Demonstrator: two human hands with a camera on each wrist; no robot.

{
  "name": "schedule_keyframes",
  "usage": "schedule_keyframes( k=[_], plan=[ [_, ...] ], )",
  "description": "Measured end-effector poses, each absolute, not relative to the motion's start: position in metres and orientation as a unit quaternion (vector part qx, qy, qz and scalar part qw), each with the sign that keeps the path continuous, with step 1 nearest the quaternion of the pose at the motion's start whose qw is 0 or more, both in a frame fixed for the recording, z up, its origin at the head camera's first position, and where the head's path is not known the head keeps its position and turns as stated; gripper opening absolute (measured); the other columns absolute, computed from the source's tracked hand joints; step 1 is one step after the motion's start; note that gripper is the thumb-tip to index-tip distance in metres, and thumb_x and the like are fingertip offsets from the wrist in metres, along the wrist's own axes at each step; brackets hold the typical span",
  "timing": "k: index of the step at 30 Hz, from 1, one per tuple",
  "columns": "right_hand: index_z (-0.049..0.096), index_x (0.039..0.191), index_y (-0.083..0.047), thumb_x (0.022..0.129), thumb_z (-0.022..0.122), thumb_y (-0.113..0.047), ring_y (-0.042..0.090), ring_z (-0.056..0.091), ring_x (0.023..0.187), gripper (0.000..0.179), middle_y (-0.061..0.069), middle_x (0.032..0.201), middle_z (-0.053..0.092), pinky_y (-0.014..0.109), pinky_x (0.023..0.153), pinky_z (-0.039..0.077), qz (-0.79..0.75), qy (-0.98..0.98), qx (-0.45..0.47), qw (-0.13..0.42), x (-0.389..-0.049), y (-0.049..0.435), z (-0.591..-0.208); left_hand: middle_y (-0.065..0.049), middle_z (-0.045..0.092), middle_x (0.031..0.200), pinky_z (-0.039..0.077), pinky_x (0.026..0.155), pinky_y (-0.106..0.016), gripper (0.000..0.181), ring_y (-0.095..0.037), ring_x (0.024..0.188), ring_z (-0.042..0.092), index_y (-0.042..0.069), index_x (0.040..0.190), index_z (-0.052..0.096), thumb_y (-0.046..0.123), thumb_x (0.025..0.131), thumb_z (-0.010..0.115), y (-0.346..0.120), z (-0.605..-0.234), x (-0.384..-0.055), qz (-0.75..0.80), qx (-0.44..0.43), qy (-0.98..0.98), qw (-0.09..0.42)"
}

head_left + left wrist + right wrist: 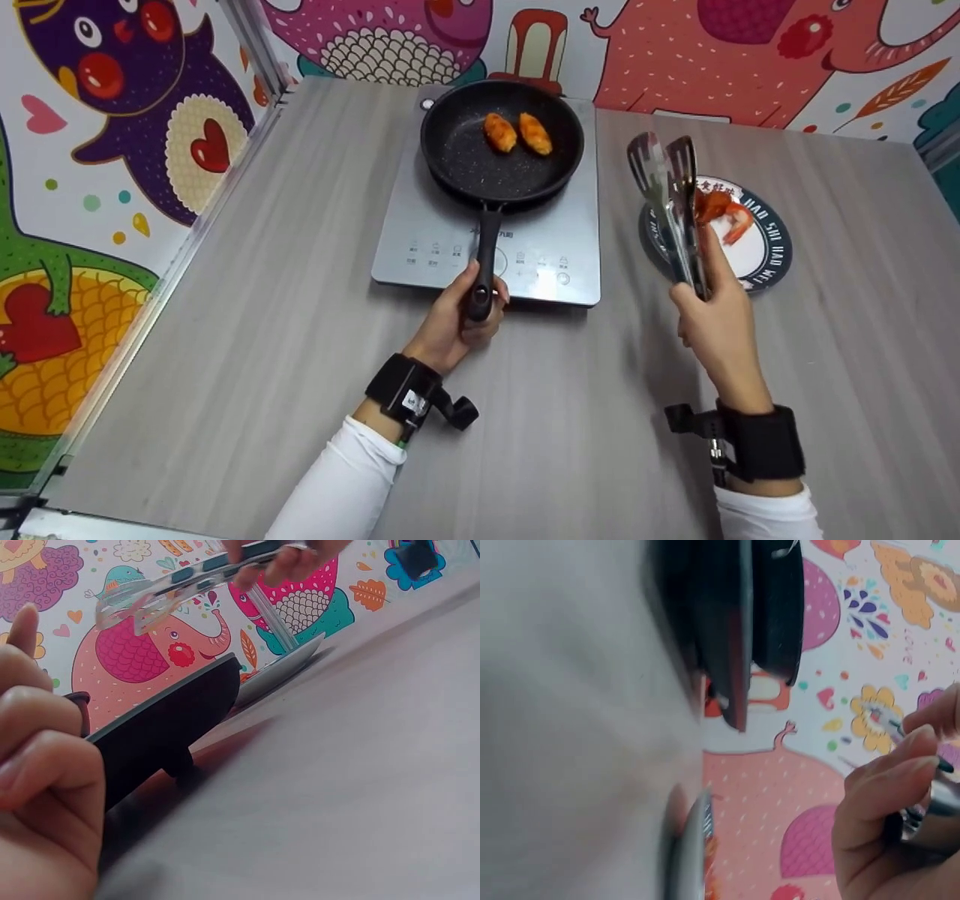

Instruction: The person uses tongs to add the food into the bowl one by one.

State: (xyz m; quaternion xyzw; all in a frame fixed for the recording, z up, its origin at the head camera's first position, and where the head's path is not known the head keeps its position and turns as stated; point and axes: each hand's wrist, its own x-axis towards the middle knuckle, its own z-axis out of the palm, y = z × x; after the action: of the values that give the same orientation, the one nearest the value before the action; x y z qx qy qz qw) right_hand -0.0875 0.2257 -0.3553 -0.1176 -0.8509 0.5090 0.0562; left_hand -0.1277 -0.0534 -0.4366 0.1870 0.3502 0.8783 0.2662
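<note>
- At the near edge of the silver, flat, square-cornered cooktop [420, 225], the person's left hand [446, 328] gripped the straight black handle [488, 236] of a round, black, speckled frying pan [469, 169], fingers curled firmly round it near its end. A level, steady hold there seemed the right one, since a twist of the wrist could have tipped the pan.
- On the cooktop's far half sat the pan itself, its handle reaching back over the control panel. Two oblong, orange-brown pieces of food [500, 133] lay side by side in it, slightly apart, toward the far wall of the pan.
- Right of the cooktop, the shiny metal tongs with slotted heads [670, 229] hung raised, heads pointing away from the person. Those heads stood a little spread, with nothing visible between them. A light squeeze would probably have been enough for such soft-looking pieces.
- Right of the cooktop's near corner, the right hand [721, 330] clasped the tongs' arms between thumb and fingers, not pressed fully together.
- Farther right of the cooktop, partly behind the tongs, rested a round white plate with a dark, lettered rim [776, 244], holding reddish-orange food [739, 223].
</note>
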Motion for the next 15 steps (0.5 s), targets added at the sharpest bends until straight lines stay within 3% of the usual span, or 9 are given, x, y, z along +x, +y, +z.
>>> schedule_keyframes(
  k=[3,6,10,15],
  plan=[
    [0.018,0.139,-0.038,0.078,0.044,-0.002,0.014,0.041,0.039,0.075,0.009,0.079,0.054,0.027,0.036,0.037,0.536,-0.833,-0.12,0.059,-0.081,0.229,-0.358,0.01,0.035,0.047,0.011,0.035,-0.024,0.046,-0.008,0.038,0.017,0.003,0.089,0.052,0.043,0.095,0.032,-0.053,-0.437,-0.128,0.879,0.191,0.347,0.266],
    [0.028,0.139,-0.027,0.078,0.042,0.002,0.017,0.04,0.037,0.069,0.005,0.054,0.044,0.027,0.032,0.032,0.595,-0.793,-0.113,0.068,-0.079,0.236,-0.367,0.01,0.035,0.048,0.01,0.035,-0.024,0.046,-0.008,0.038,0.017,0.002,0.09,0.052,0.042,0.096,0.031,-0.054,-0.437,-0.128,0.88,0.191,0.346,0.265],
    [0.04,0.123,-0.011,0.078,0.038,0.005,0.017,0.039,0.037,0.048,0.006,0.05,0.042,0.027,0.031,0.028,0.653,-0.744,-0.122,0.077,-0.08,0.248,-0.378,0.01,0.034,0.048,0.011,0.036,-0.025,0.046,-0.008,0.039,0.017,0.002,0.09,0.052,0.042,0.096,0.029,-0.054,-0.437,-0.128,0.878,0.189,0.351,0.266],
    [0.038,0.113,-0.011,0.082,0.038,0.001,0.016,0.044,0.045,0.033,0.007,0.064,0.048,0.026,0.036,0.033,0.655,-0.733,-0.163,0.083,-0.081,0.261,-0.383,0.01,0.034,0.048,0.011,0.036,-0.025,0.046,-0.008,0.039,0.017,0.002,0.091,0.051,0.043,0.096,0.029,-0.054,-0.437,-0.127,0.875,0.188,0.356,0.269]
  ],
)
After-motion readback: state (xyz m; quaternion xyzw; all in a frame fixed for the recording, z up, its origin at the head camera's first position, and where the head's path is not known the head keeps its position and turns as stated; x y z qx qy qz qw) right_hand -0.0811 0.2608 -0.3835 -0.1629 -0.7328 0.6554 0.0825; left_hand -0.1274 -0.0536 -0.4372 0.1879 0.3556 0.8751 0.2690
